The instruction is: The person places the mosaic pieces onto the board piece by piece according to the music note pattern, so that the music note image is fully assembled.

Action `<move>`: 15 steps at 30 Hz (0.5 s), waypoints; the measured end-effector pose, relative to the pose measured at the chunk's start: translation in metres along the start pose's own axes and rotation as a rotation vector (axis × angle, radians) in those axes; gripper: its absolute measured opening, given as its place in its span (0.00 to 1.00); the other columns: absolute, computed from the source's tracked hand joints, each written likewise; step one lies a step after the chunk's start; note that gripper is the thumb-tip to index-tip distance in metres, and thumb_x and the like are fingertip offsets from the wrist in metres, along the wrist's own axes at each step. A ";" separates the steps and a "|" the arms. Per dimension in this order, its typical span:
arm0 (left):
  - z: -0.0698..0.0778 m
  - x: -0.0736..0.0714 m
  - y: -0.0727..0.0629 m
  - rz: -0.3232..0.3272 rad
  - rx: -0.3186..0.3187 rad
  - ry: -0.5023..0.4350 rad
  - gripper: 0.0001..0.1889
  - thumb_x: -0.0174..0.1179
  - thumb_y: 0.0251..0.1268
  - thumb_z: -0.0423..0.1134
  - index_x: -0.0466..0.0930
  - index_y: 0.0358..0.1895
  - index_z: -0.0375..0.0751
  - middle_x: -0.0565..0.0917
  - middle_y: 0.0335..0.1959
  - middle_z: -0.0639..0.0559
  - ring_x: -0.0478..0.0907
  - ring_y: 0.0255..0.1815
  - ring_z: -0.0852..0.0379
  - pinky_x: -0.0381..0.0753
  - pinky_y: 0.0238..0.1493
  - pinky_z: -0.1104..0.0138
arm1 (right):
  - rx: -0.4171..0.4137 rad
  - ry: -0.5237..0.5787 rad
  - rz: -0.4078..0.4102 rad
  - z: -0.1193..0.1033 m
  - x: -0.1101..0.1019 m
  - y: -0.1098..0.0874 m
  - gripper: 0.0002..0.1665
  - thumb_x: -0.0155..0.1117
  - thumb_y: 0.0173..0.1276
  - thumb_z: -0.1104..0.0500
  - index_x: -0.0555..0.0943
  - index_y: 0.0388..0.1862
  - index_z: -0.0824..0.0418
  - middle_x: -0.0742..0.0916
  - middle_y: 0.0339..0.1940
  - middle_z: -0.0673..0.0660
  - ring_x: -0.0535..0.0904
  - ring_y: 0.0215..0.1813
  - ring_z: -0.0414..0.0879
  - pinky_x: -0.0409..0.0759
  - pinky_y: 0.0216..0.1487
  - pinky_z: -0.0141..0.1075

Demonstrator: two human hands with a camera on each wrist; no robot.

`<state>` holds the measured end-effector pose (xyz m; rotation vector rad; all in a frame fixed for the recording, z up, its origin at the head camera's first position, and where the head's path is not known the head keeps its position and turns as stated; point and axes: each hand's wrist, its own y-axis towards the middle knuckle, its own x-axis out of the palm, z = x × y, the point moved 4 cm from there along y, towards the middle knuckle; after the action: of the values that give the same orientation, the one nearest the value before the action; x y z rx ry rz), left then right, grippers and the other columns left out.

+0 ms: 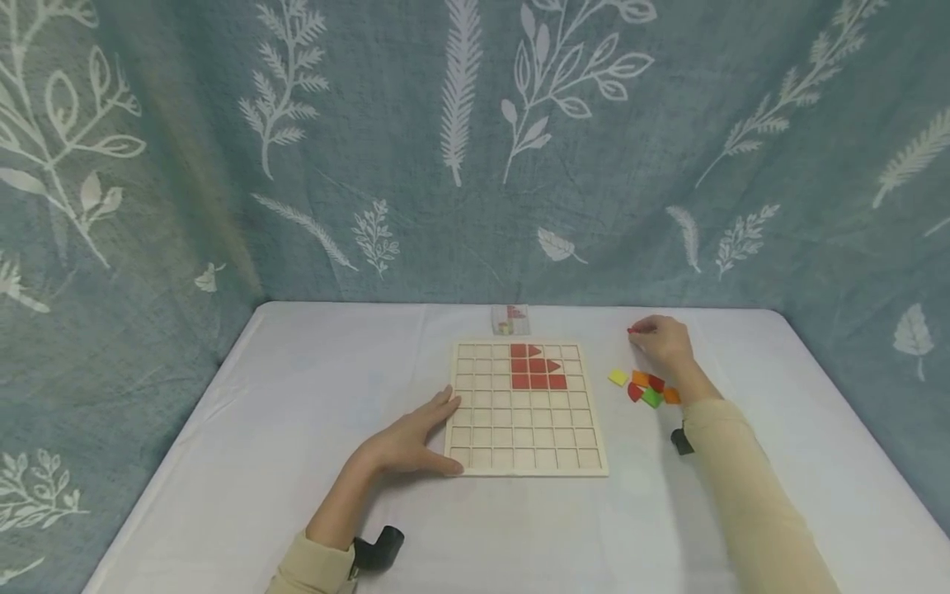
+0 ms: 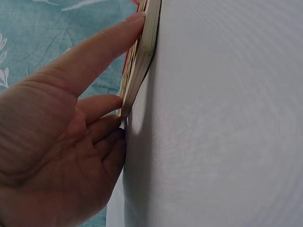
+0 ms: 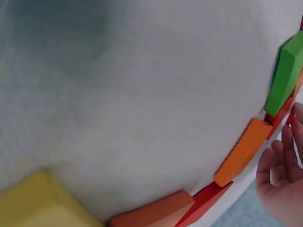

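Observation:
A pale wooden grid board (image 1: 482, 417) lies on the white table. My left hand (image 1: 408, 437) rests along its left side, thumb at the near corner and fingertips on the edge; in the left wrist view the thumb (image 2: 102, 54) lies over the board's rim (image 2: 149, 42). Red tiles (image 1: 529, 365), squares and pointed ones, fill three rows of cells near the board's far side. Beyond the loose tiles, my right hand (image 1: 664, 340) pinches a small red tile (image 1: 632, 331) between thumb and fingertips, its shape mostly hidden by them.
Right of the board lie a yellow tile (image 1: 618, 377), a green tile (image 1: 651, 398), a red rounded tile (image 1: 634, 392), a red tile (image 1: 656, 384) and orange tiles (image 1: 640, 378). Behind the board is a small card (image 1: 510, 320) with a coloured pattern. Patterned cloth (image 1: 416, 239) hangs behind the table.

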<state>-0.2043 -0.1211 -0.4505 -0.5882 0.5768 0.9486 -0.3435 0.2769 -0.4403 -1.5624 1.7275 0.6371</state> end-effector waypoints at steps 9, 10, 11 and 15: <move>0.001 -0.001 0.002 0.008 0.010 0.000 0.55 0.76 0.45 0.50 0.55 0.76 0.37 0.49 0.79 0.42 0.46 0.78 0.42 0.50 0.73 0.46 | -0.059 -0.005 0.003 0.000 0.000 -0.010 0.22 0.61 0.71 0.52 0.81 0.53 0.68 0.82 0.52 0.67 0.75 0.48 0.58 0.80 0.45 0.42; 0.001 -0.001 0.002 0.007 0.012 -0.003 0.55 0.76 0.45 0.50 0.55 0.76 0.37 0.49 0.79 0.42 0.46 0.78 0.41 0.50 0.73 0.45 | -0.066 0.003 -0.012 -0.001 0.002 -0.013 0.22 0.62 0.71 0.51 0.81 0.53 0.67 0.82 0.52 0.66 0.75 0.47 0.57 0.80 0.42 0.39; 0.001 -0.001 0.003 0.005 0.012 -0.006 0.55 0.76 0.45 0.50 0.55 0.76 0.37 0.49 0.79 0.42 0.46 0.78 0.42 0.50 0.73 0.46 | -0.080 0.009 -0.029 -0.004 0.004 -0.017 0.23 0.62 0.71 0.49 0.81 0.53 0.66 0.83 0.52 0.66 0.75 0.45 0.56 0.78 0.39 0.36; -0.001 0.000 0.003 0.000 0.010 -0.011 0.55 0.76 0.45 0.50 0.55 0.76 0.37 0.48 0.79 0.43 0.45 0.78 0.42 0.50 0.74 0.46 | -0.160 0.014 -0.092 -0.017 0.015 -0.034 0.22 0.65 0.68 0.48 0.83 0.52 0.63 0.85 0.48 0.62 0.77 0.38 0.51 0.76 0.34 0.35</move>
<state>-0.2071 -0.1206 -0.4515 -0.5733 0.5713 0.9482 -0.3135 0.2500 -0.4380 -1.7493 1.6377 0.7343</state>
